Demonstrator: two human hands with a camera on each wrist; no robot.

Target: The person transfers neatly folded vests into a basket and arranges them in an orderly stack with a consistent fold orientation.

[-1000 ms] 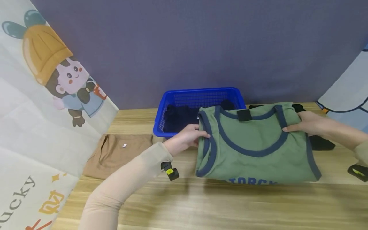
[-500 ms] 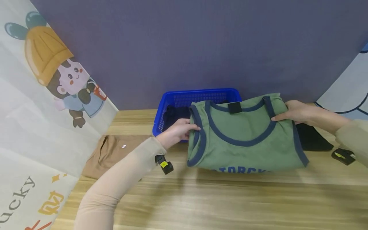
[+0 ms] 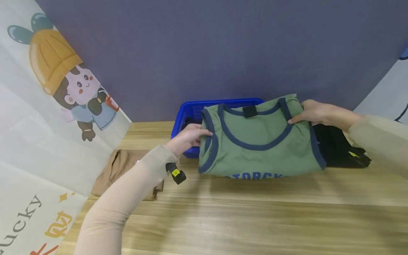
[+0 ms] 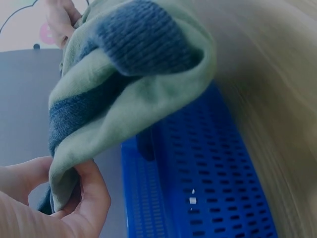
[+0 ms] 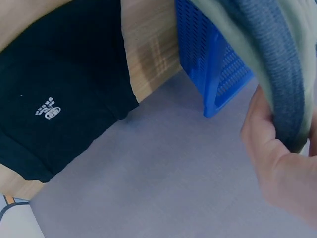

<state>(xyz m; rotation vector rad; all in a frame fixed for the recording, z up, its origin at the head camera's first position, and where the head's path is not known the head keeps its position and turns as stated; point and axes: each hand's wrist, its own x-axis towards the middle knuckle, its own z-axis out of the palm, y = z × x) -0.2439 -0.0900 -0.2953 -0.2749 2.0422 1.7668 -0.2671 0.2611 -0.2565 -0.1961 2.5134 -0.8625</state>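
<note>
Wearing plain beige, with black and yellow accents
The left sleeve [image 3: 109, 209] is creasing at the elbow; the right sleeve [image 3: 382, 143] is matching its colour. A left wrist unit [image 3: 177, 175] and right wrist unit [image 3: 358, 157], both black, are each showing a yellow patch. The left hand [image 3: 188, 137] and right hand [image 3: 313, 112] are showing bare.

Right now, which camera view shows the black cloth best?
The right wrist view: nothing covers the black cloth and its white print shows, though the picture edge cuts it. The head view shows part, behind the green shirt; the left wrist view, none.
</note>
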